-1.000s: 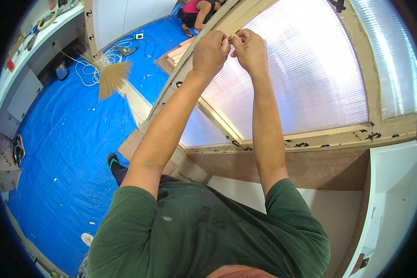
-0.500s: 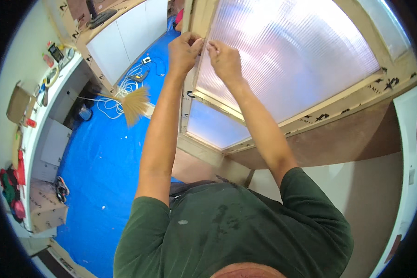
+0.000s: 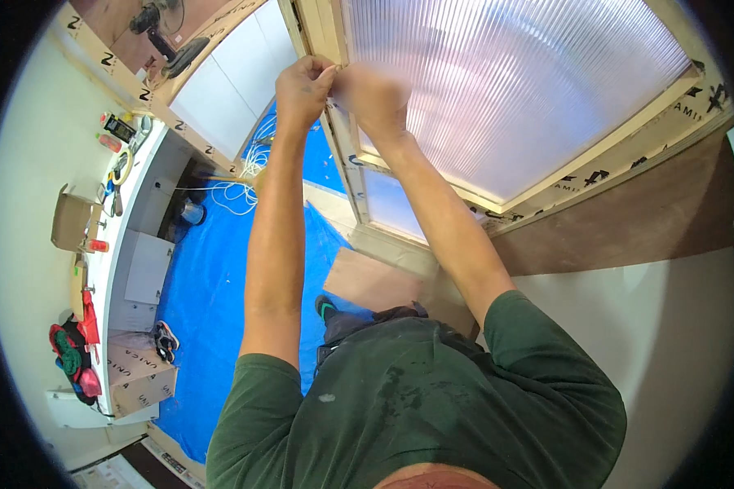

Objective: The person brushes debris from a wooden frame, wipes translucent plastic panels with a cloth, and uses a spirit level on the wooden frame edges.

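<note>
Basically, my L hand [image 3: 303,94], thumb & index pressed together, is right beside my R hand [image 3: 373,102], too blurred to tell if its fingers pinch; both are up in front of the wooden frame [image 3: 324,33], by its L edge, w/ the ribbed panel [image 3: 506,98] set in it. Can't see what's btwn my fingertips, if anything. IMO: steady wrists, light pressure, knuckles off panel
</note>
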{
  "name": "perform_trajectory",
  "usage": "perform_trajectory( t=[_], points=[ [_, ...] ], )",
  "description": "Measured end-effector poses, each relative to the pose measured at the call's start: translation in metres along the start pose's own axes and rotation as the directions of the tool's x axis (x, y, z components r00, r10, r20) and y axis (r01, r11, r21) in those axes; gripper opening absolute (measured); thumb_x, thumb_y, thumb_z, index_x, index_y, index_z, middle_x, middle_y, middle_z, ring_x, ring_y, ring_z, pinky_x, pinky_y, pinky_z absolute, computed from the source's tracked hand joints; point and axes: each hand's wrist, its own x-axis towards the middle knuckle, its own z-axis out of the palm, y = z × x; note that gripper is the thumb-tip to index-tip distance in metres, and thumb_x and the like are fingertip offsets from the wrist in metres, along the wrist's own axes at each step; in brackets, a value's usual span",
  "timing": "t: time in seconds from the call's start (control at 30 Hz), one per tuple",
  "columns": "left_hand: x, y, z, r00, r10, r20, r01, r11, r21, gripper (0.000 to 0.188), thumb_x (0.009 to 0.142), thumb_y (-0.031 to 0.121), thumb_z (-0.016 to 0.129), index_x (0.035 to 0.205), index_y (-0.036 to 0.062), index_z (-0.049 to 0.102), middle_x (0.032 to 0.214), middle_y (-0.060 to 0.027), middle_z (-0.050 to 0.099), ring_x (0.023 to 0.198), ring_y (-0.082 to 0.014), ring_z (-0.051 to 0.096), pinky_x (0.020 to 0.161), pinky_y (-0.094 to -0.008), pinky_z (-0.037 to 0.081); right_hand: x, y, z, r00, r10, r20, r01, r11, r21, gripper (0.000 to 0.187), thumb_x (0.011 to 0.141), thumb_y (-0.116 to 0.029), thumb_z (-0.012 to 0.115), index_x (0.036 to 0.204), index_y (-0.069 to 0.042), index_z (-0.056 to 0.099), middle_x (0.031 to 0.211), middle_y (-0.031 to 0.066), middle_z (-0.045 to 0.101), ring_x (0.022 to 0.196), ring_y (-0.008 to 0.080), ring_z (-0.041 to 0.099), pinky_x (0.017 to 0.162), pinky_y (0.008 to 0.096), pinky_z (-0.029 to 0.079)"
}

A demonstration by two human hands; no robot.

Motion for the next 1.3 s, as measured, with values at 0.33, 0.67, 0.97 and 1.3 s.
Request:
perform_trajectory(
  t=[0.33, 0.67, 0.97, 1.3],
  points=[
    [0.001, -0.003, 0.004, 0.998, 0.058, -0.03, -0.053, 0.987, 0.155, 0.011, 0.095, 0.008, 0.072, 0.096, -0.0029, 0.072, 0.08, -0.0048, 0.072, 0.07, -0.012, 0.068, 0.063, -0.0258, 0.055, -0.004, -0.001, 0.007, 0.993, -0.117, -0.022, 0.111, 0.98, -0.164, 0.011, 0.096, -0.02, 0.063, 0.096, -0.009, 0.067, 0.085, 0.0138, 0.071, 0.071, 0.0371, 0.07, 0.06, 0.047, 0.056],
    [-0.016, 0.013, 0.023, 0.956, 0.161, -0.246, -0.076, 0.944, 0.322, 0.021, 0.086, 0.016, 0.075, 0.095, -0.0039, 0.076, 0.081, -0.015, 0.076, 0.072, -0.0191, 0.072, 0.07, -0.0333, 0.058, -0.006, 0.005, 0.006, 0.979, -0.202, -0.014, 0.197, 0.966, -0.17, 0.016, 0.09, -0.013, 0.067, 0.105, -0.008, 0.066, 0.086, 0.0136, 0.069, 0.074, 0.0357, 0.071, 0.061, 0.0466, 0.056],
    [-0.019, 0.007, 0.026, 0.937, 0.177, -0.3, -0.092, 0.957, 0.276, 0.021, 0.086, 0.015, 0.073, 0.094, -0.0035, 0.076, 0.083, -0.0167, 0.076, 0.074, -0.0229, 0.074, 0.072, -0.0351, 0.058, -0.006, 0.011, 0.012, 0.969, -0.241, -0.045, 0.235, 0.965, -0.114, 0.024, 0.089, -0.011, 0.068, 0.112, -0.005, 0.065, 0.089, 0.016, 0.069, 0.077, 0.0385, 0.07, 0.064, 0.0481, 0.057],
    [-0.024, 0.013, 0.032, 0.916, 0.292, -0.276, -0.134, 0.87, 0.474, 0.018, 0.087, 0.018, 0.071, 0.093, 0.0018, 0.077, 0.085, -0.02, 0.075, 0.075, -0.0346, 0.073, 0.072, -0.0423, 0.057, -0.008, 0.014, 0.01, 0.983, -0.182, -0.005, 0.181, 0.982, -0.062, 0.028, 0.091, -0.007, 0.066, 0.118, -0.003, 0.066, 0.097, 0.0208, 0.071, 0.086, 0.0411, 0.07, 0.071, 0.0483, 0.057]
  ],
)
